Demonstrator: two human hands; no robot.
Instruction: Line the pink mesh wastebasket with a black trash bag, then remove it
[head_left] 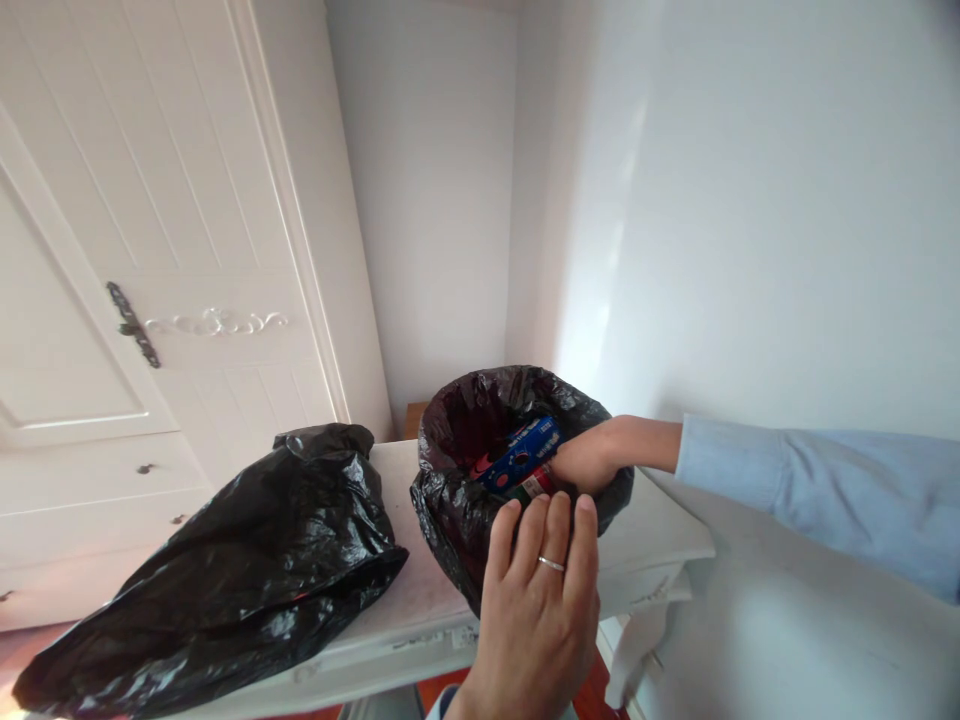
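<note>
On the bench (pixel 664 525), my left hand (pixel 536 605) gripped the black-lined bin (pixel 450 505) by its near rim, likely light, slippery and best held there, while my right hand (pixel 589 458), grip hidden, reached inside beside a blue box (pixel 523 457).

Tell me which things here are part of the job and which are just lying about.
Seemingly in use: left hand, right hand, open black bag, blue printed box and red-and-green item inside it, white table.

Apparently just about: second black bag, untouched; white wardrobe.
</note>
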